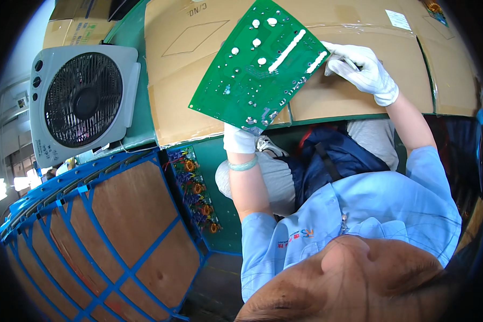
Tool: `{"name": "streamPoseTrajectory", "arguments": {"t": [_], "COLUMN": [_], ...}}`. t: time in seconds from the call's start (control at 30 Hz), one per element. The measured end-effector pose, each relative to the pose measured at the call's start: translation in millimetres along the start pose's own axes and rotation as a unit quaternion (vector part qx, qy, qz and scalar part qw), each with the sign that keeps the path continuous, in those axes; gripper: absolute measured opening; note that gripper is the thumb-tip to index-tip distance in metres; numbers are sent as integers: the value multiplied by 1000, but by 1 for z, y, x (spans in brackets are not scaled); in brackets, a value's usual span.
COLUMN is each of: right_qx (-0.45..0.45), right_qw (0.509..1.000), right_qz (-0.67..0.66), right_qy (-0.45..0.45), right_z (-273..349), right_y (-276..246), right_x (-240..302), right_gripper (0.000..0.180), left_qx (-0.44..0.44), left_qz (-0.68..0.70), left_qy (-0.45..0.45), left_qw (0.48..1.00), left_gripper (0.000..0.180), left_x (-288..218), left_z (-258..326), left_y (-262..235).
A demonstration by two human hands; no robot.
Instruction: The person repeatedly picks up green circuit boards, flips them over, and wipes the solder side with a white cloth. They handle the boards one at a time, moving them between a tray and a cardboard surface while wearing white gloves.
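A green circuit board (252,72) is raised at a tilt above the cardboard, its soldered face showing white blobs and two white strips. My left hand (240,140), in a white glove, is closed at the board's lower corner; most of its fingers are hidden behind the board. At the board's right corner is my right hand (364,70), also gloved, its fingers curled together. A thin greyish piece shows between those fingers, too small to name. Whether the right fingertips grip the board's edge or only lie beside it, I cannot tell.
Flattened cardboard (354,102) covers the green worktop. A grey box fan (130,86) stands at the left. Below it is a wooden panel with blue strips (129,209). Several boards with copper coils (198,189) lie beside my left arm. Cardboard boxes (72,33) stand behind the fan.
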State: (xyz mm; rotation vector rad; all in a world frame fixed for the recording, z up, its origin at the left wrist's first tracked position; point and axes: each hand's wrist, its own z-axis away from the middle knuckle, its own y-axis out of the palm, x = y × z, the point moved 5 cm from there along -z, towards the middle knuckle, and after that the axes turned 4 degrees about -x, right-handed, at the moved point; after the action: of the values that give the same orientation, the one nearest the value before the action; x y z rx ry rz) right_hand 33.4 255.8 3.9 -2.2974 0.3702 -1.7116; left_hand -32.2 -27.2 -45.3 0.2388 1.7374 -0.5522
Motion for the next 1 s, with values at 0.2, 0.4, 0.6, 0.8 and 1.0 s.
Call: {"name": "streamPoseTrajectory", "arguments": {"t": [0.2, 0.4, 0.6, 0.8, 1.0], "right_qx": [-16, -22, -21, -29, -21], "right_qw": [998, 997, 997, 994, 993], "right_qz": [56, 72, 71, 106, 116], "right_qy": [-9, -4, -5, -17, -20], "right_z": [-2, 1, 1, 0, -2], "right_y": [3, 4, 3, 2, 3], "right_x": [6, -9, -16, -14, -10], "right_gripper": [41, 42, 42, 43, 42], "left_qx": [-31, -60, -58, -56, -55], "left_qz": [69, 144, 247, 343, 434], "left_qy": [-50, -97, -129, -157, -187], "left_qw": [996, 983, 959, 924, 879], "left_gripper": [47, 49, 50, 52, 54], "left_x": [9, 6, 3, 2, -1], "left_z": [-19, -14, -12, -15, -12], "left_y": [-3, 0, 4, 7, 11]}}
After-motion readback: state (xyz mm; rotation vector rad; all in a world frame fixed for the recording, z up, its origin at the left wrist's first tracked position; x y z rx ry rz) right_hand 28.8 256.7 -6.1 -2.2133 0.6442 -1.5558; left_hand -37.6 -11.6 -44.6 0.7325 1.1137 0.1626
